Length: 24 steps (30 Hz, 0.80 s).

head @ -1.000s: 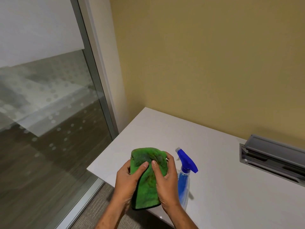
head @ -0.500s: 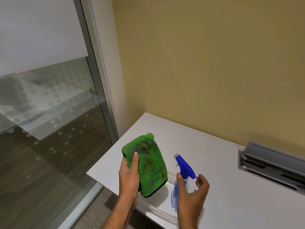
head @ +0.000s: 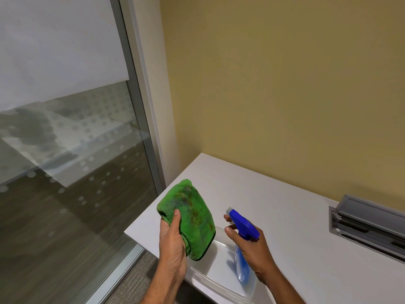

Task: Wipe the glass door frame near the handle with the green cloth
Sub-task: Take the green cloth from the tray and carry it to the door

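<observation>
1. Head view: the left hand (head: 173,244) holds the folded green cloth (head: 188,218) above the tabletop's (head: 295,227) near-left corner, thumb and fingers clamped on its lower edge.
2. The right hand (head: 252,253) closes around the spray bottle's (head: 243,242) neck, though whether it grips firmly is hard to tell.
3. The door frame (head: 140,106) stands left, untouched; no handle shows. Wiping seems not yet begun.
4. No label or writing is readable.
</observation>
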{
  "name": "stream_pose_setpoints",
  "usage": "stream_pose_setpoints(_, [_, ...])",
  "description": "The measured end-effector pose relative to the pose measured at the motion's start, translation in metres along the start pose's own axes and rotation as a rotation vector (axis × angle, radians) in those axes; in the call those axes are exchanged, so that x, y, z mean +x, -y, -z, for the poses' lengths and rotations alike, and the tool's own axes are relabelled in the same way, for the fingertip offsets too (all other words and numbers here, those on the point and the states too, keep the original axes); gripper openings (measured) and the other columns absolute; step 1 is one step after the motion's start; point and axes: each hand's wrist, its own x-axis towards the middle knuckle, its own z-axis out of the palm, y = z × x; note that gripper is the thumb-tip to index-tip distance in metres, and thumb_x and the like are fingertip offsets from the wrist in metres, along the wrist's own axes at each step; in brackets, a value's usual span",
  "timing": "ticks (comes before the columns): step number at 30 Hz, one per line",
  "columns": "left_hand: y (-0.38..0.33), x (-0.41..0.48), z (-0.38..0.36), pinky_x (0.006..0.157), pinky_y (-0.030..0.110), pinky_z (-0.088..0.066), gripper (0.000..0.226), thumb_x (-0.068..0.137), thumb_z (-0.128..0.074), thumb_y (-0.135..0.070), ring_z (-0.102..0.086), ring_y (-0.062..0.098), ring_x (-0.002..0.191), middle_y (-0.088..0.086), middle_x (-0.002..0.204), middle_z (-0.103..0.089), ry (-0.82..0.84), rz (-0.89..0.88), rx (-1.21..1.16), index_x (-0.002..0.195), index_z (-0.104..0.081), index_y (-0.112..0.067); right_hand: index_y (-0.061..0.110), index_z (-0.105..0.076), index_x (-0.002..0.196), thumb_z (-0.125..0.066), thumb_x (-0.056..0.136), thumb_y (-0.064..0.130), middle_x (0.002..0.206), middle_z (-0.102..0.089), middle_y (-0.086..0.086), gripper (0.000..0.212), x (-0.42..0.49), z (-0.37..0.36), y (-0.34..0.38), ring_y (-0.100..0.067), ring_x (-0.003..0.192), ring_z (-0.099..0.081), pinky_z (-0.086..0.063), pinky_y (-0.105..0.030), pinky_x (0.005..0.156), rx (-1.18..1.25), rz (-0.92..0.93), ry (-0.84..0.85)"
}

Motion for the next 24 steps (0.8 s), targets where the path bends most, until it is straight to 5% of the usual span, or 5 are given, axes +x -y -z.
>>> stream_pose_setpoints(3, [-0.009, 0.001, -0.001, 0.068, 0.034, -0.065, 0.034, 0.103, -0.058, -0.03, -0.077, 0.015, 0.105, -0.001, 0.125, -0.078, 0.028, -0.018, -0.028, 0.136, -0.063, -0.03, 0.038, -0.076, 0.111, -0.078, 0.087, 0.021, 0.111, -0.079, 0.011, 0.03, 0.001, -0.007, 0.011, -0.005, 0.103, -0.072, -0.057, -0.016, 0.078, -0.015, 0.023, 0.056])
stream_pose_setpoints(8, [-0.026, 0.007, -0.006, 0.073, 0.034, -0.065, 0.041, 0.096, -0.065, -0.032, -0.075, 0.018, 0.112, 0.002, 0.128, -0.077, 0.107, -0.041, -0.052, 0.137, -0.063, -0.026, 0.031, -0.076, 0.099, -0.077, 0.087, 0.027, 0.094, -0.078, 0.0, 0.013, 0.005, -0.02, 0.027, -0.019, 0.09, -0.073, -0.058, -0.033, 0.083, -0.064, 0.078, 0.046])
stream_pose_setpoints(13, [-0.033, 0.01, -0.01, 0.074, 0.036, -0.065, 0.04, 0.096, -0.066, -0.031, -0.075, 0.02, 0.113, 0.004, 0.129, -0.076, 0.152, -0.031, -0.074, 0.136, -0.064, -0.026, 0.032, -0.073, 0.093, -0.077, 0.088, 0.028, 0.087, -0.073, -0.005, 0.008, 0.008, -0.032, 0.048, -0.02, 0.078, -0.067, -0.053, -0.024, 0.072, -0.055, 0.111, 0.006])
stream_pose_setpoints(18, [-0.037, 0.009, -0.013, 0.077, 0.04, -0.066, 0.045, 0.093, -0.067, -0.03, -0.075, 0.024, 0.115, 0.007, 0.131, -0.075, 0.164, -0.027, -0.095, 0.137, -0.063, -0.024, 0.017, -0.067, 0.089, -0.076, 0.089, 0.026, 0.086, -0.063, -0.022, 0.013, 0.003, -0.039, 0.062, -0.025, 0.072, -0.056, -0.048, -0.032, 0.072, -0.101, 0.174, 0.096])
stream_pose_setpoints(24, [-0.038, 0.008, -0.017, 0.076, 0.038, -0.066, 0.039, 0.098, -0.064, -0.029, -0.075, 0.023, 0.114, 0.006, 0.129, -0.076, 0.156, -0.024, -0.104, 0.136, -0.064, -0.025, 0.018, -0.067, 0.089, -0.076, 0.089, 0.026, 0.083, -0.061, -0.017, 0.013, -0.004, -0.04, 0.076, -0.025, 0.07, -0.053, -0.046, -0.026, 0.069, -0.114, 0.2, 0.134])
